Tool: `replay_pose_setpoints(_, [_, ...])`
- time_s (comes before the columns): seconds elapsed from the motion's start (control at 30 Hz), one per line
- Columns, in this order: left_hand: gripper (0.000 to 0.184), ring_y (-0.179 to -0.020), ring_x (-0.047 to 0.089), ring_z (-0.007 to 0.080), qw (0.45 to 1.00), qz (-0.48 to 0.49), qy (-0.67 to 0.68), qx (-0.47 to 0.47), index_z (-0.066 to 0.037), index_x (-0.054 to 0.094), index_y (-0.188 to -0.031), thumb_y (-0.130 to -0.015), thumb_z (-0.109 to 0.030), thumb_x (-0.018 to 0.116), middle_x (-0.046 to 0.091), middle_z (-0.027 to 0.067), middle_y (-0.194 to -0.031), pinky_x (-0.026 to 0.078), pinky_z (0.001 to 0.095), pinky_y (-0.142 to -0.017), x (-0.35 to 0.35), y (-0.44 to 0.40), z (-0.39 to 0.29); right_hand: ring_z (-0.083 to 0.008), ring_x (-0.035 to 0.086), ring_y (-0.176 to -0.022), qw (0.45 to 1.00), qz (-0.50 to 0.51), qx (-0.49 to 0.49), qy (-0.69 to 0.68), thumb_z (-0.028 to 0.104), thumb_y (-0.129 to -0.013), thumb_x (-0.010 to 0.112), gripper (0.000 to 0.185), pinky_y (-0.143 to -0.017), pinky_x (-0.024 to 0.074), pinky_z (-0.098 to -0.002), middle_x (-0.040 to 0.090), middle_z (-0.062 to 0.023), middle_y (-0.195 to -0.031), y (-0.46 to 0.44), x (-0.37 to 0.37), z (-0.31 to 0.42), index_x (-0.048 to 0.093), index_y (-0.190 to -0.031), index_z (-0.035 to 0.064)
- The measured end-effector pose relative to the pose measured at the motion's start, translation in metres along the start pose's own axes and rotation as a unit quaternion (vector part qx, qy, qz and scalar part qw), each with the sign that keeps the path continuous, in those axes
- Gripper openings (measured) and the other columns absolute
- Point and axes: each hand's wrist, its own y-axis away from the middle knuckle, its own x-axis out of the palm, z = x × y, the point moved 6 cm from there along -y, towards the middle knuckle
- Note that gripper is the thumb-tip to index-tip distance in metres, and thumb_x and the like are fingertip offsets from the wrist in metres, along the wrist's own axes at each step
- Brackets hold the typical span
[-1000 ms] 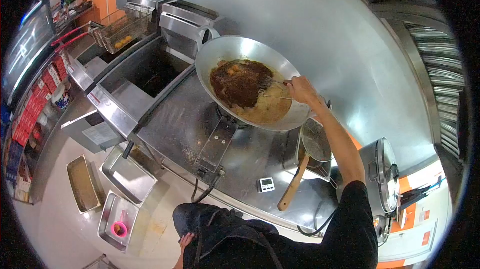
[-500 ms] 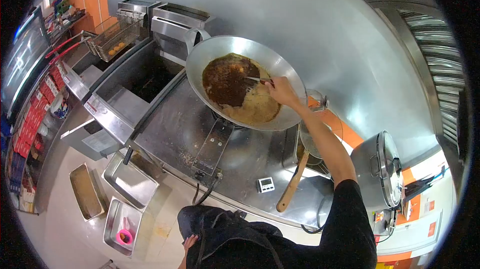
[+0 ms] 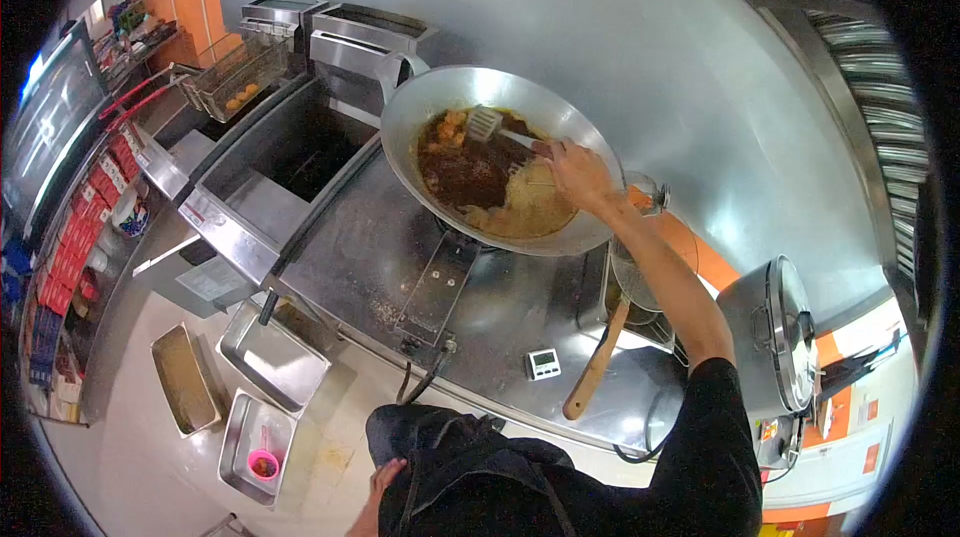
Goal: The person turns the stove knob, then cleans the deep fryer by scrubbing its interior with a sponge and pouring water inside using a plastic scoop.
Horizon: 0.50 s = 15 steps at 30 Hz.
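My right hand [image 3: 580, 175] is closed round the handle of a slotted metal spatula [image 3: 484, 124], over the right side of a large metal wok [image 3: 595, 137]. The spatula's blade shows above the dark brown sauce [image 3: 465, 172], near some orange-brown lumps at the back left. Pale, bubbling liquid [image 3: 535, 202] fills the wok's right and front part. A thin rod lies across that liquid by my hand. My left hand [image 3: 388, 477] hangs low beside my dark apron, partly hidden; what its fingers do is not clear.
Left of the wok stand deep fryers [image 3: 250, 197] and a wire basket [image 3: 235, 82]. A timer [image 3: 543, 364] and a wooden-handled strainer [image 3: 598, 362] lie at the front right. A big lidded pot [image 3: 745, 337] stands at the right; metal trays [image 3: 275, 362] are at the lower left.
The spatula has come up from the sauce, its blade now showing at the back of the wok. My right hand has shifted slightly. My left hand stays low by the apron.
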Motion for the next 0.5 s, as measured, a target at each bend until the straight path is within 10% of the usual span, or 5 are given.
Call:
replay_pose_setpoints(0.07, [0.075, -0.133, 0.041, 0.0222, 0.983, 0.059, 0.174, -0.01, -0.009, 0.032, -0.144, -0.08, -0.015, 0.07, 0.039, 0.0085, -0.147, 0.036, 0.0395, -0.106, -0.136, -0.025, -0.059, -0.0399, 0.058, -0.1, 0.988, 0.062, 0.009, 0.14, 0.01, -0.091, 0.049, 0.034, -0.082, 0.0501, -0.0479, 0.058, -0.0216, -0.11, 0.012, -0.008, -0.005, 0.05, -0.124, 0.003])
replay_pose_setpoints(0.13, [0.045, -0.115, 0.056, 0.0195, 0.92, 0.079, 0.379, -0.056, -0.005, 0.056, -0.124, -0.08, -0.004, 0.07, 0.062, 0.0111, -0.12, 0.042, 0.0343, -0.1, -0.195, -0.049, -0.052, -0.0381, 0.058, -0.103, 0.988, 0.053, -0.015, 0.143, 0.011, -0.092, 0.047, 0.033, -0.084, 0.0502, -0.0473, 0.058, -0.0209, -0.111, 0.026, -0.034, -0.008, 0.052, -0.123, 0.0031])
replay_pose_setpoints(0.23, [0.027, -0.091, 0.062, 0.0145, 0.884, -0.121, 0.405, -0.202, 0.003, 0.061, -0.111, -0.094, -0.017, 0.059, 0.067, 0.0091, -0.098, 0.048, 0.0294, -0.082, -0.183, -0.094, 0.017, -0.0328, 0.061, -0.096, 0.988, -0.066, -0.071, 0.122, 0.013, -0.094, 0.047, 0.028, -0.08, 0.0511, -0.0413, 0.062, -0.0191, -0.105, 0.053, -0.059, -0.031, 0.059, -0.117, 0.0019])
replay_pose_setpoints(0.33, [0.037, -0.084, 0.064, 0.0177, 0.754, -0.218, 0.562, -0.26, 0.004, 0.058, -0.113, -0.097, -0.029, 0.054, 0.065, 0.0101, -0.102, 0.05, 0.0286, -0.078, -0.158, -0.162, 0.018, -0.026, 0.06, -0.071, 0.987, -0.023, 0.131, -0.089, 0.024, -0.097, 0.05, 0.031, -0.066, 0.0461, -0.0364, 0.065, -0.0189, -0.084, 0.073, -0.092, -0.047, 0.063, -0.108, -0.0026])
replay_pose_setpoints(0.5, [0.04, -0.068, 0.065, 0.0153, 0.775, -0.305, 0.469, -0.293, 0.009, 0.058, -0.101, -0.098, -0.03, 0.053, 0.066, 0.0122, -0.086, 0.05, 0.0247, -0.058, -0.126, -0.226, 0.011, -0.0257, 0.062, -0.075, 0.979, -0.007, 0.18, -0.095, 0.029, -0.095, 0.055, 0.035, -0.072, 0.047, -0.0352, 0.066, -0.0206, -0.087, 0.122, -0.127, -0.069, 0.063, -0.106, -0.0031])
